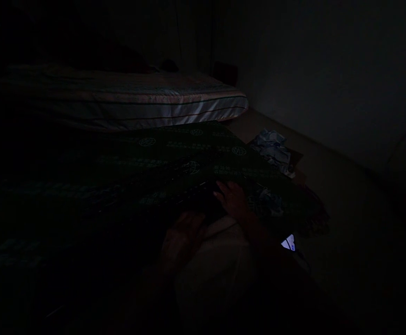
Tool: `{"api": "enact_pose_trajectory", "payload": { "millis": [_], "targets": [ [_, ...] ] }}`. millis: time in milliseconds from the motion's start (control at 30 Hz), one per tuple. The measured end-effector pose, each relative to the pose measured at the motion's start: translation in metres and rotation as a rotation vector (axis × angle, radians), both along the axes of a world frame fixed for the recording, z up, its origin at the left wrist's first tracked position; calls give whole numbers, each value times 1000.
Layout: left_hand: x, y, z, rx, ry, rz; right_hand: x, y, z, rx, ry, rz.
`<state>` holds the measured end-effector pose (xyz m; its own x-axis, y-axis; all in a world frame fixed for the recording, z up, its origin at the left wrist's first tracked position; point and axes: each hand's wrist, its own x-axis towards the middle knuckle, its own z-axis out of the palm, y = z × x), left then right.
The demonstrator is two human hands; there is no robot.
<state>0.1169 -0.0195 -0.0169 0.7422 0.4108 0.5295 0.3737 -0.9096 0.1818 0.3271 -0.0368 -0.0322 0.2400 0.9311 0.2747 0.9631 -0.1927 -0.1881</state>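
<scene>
The room is very dark, so much detail is lost. A green printed sheet [203, 139] with white round emblems and rows of lettering spreads in front of me. My right hand [233, 201] rests over dark cloth on it, its fingers stretched out and slightly apart. Lower and to the left, my left hand [184, 235] lies at the same dark cloth [208, 197]; its fingers are too dim to make out. Between my forearms is pale fabric [220, 246], perhaps clothing. Whether either hand pinches the cloth is hidden in shadow.
A mattress [175, 104] with a striped cover lies beyond the green sheet. Crumpled light-blue cloth [273, 146] is heaped at the right, and a smaller crumpled piece [272, 202] sits nearer. A lit phone screen [288, 242] glows right of my right arm. A wall [328, 70] bounds the right side.
</scene>
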Motion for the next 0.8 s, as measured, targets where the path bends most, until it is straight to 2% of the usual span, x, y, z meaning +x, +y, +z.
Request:
{"api": "enact_pose_trajectory", "payload": {
  "millis": [367,533,800],
  "targets": [
    [0,-2,-1,-26,-7,-18,1,-1,-5,40,-57,7],
    [-1,-9,3,-106,72,27,2,-3,-16,120,-91,17],
    [-3,-14,4,-161,92,17,9,-3,-29,196,-109,72]
  ]
}}
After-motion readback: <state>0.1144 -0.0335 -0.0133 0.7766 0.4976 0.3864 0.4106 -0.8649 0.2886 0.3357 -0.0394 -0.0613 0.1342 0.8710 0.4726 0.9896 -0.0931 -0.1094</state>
